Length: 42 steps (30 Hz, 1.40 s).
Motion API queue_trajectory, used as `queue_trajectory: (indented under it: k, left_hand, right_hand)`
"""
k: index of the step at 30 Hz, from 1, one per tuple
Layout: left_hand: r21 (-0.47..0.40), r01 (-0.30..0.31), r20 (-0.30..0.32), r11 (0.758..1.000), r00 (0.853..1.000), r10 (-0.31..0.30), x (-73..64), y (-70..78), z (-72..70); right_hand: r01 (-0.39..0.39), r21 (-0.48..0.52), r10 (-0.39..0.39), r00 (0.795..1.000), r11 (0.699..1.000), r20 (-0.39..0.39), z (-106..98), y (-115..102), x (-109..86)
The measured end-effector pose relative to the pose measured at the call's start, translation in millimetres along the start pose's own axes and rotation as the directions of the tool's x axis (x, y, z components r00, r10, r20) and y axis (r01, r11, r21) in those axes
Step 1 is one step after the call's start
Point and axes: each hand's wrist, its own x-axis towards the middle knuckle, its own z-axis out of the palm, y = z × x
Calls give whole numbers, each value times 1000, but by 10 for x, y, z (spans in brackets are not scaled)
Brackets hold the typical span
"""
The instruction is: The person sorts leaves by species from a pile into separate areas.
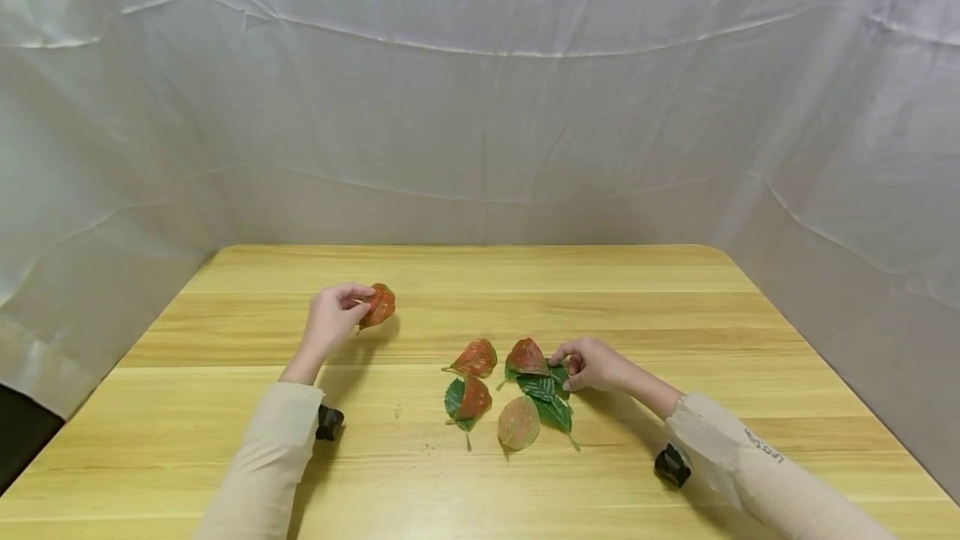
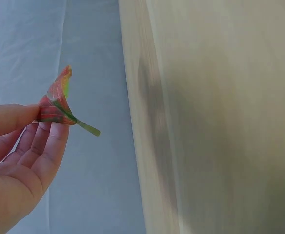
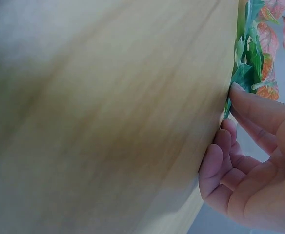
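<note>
Between the thumb and fingers of my left hand (image 1: 333,319) is a red artificial leaf (image 1: 381,307), held up above the table's left half. In the left wrist view this red leaf (image 2: 57,105) is slightly folded, with its short green stem pointing away from the hand. My right hand (image 1: 600,367) is at the right edge of a loose pile, pinching a dark green leaf (image 1: 559,377) low over the table. Its thumb and fingertips cover part of that leaf. Beside it lie a red leaf (image 1: 527,357) and more green leaves (image 1: 553,412).
Left of the pile lie a red leaf (image 1: 477,358) and a red leaf (image 1: 476,397) overlapping a green one (image 1: 453,397). A pale reddish-green leaf (image 1: 518,423) lies in front. The wooden table (image 1: 225,457) is bordered by grey-white sheeting (image 1: 480,123) at the back and sides.
</note>
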Motion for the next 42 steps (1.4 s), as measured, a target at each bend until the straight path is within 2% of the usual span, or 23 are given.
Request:
queue_trajectory:
  k: [13,19,22,30,35,42]
  left_hand:
    - [35,83,-50,996,995,-81,107,-186,-254]
    - [70,121,-34,990,992,-119,169,-251,-338]
    - [77,130,-17,988,991,-129,199,-280,-357]
    - [86,139,-30,987,990,-137,261,-341,-361]
    - [99,165,3,981,986,-166,274,-362,-380]
    - [100,219,51,971,973,-225,275,-403,-384]
  right_hand:
    - [-4,-11,4,1000,1000,-1,-9,-13,2]
    - [5,-7,-5,1000,1000,0,-7,-6,5]
    - [6,-15,-6,1000,1000,-3,-8,2,5]
    - [7,-12,-7,1000,1000,-4,-11,-4,-2]
    - [6,-13,-6,1000,1000,-4,-8,-5,-1]
    - [4,-4,-4,1000,1000,-6,2,-12,-5]
